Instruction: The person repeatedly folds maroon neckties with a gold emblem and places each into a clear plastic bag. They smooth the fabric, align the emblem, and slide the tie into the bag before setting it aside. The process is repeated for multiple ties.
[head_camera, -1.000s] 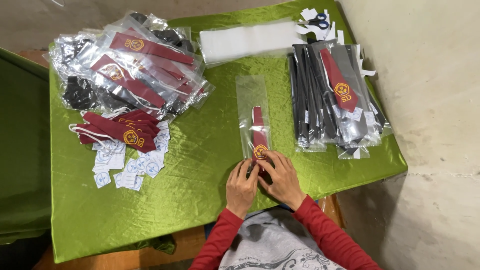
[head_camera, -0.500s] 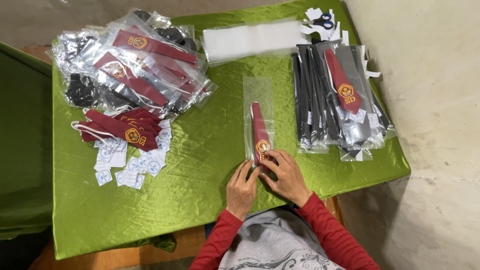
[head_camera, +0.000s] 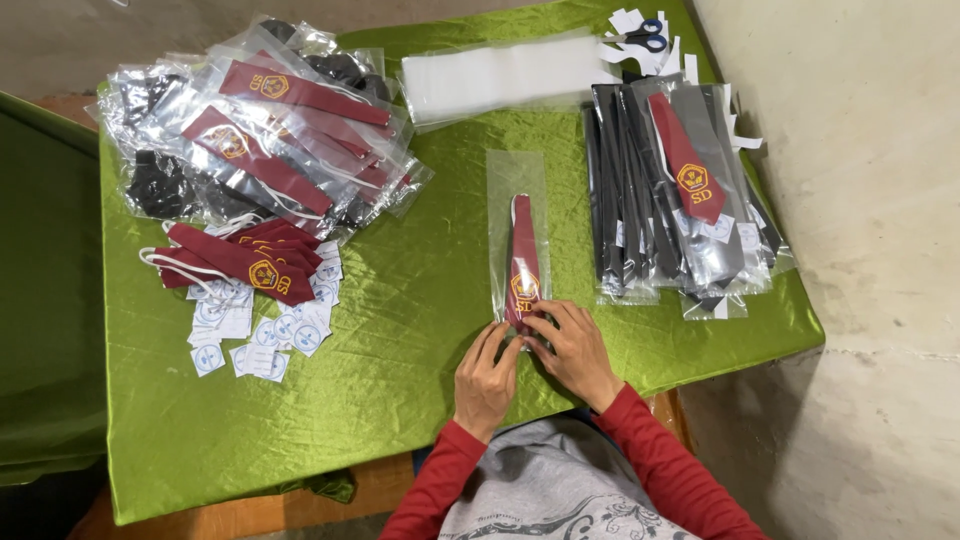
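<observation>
Mid-bench, the maroon tie (head_camera: 522, 262) lies in its clear sleeve (head_camera: 517, 190). Left hand (head_camera: 486, 378) at seven o'clock and right hand (head_camera: 577, 350) at five pinch the sleeve's mouth; a careless tug could crumple the tie or split the plastic.
</observation>
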